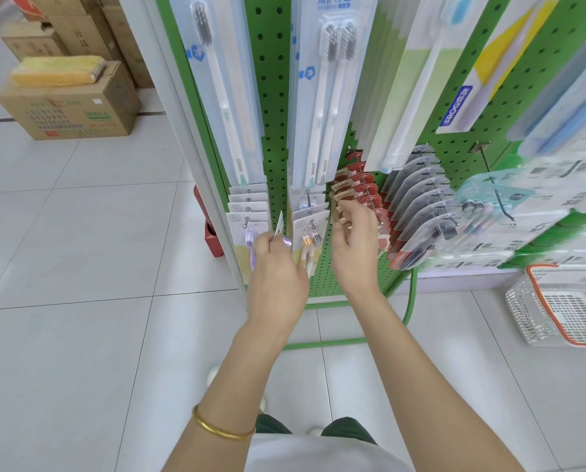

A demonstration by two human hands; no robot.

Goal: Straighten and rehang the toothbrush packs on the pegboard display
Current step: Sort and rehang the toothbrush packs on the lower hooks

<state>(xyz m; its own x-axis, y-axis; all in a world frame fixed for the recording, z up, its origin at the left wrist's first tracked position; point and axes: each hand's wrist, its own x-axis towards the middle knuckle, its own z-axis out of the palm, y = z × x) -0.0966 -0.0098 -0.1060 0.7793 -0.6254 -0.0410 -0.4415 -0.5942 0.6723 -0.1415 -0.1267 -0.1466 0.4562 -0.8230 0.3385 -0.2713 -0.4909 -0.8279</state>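
Pinching a loose purple toothbrush pack (280, 224) in my left hand (276, 267), I see its card edge-on with the long axis running 6 to 12 o'clock, between the two lower-left rows of the green pegboard (271, 97). The matching row's peg (246, 220) sits close at 10 o'clock from those fingers, so I judge the left hand nearer. My right hand (354, 253) curls its fingers round the front of the brown-carded packs (344, 195), at 2 o'clock.

Bright green pegboard (274, 97), dotted all over with dark holes. Red-and-brown packs (364, 190) in a row, a lilac-and-white pack (280, 226) beside them. Gold bangle (221, 429), and a white lattice basket (523, 311) rimmed in orange.
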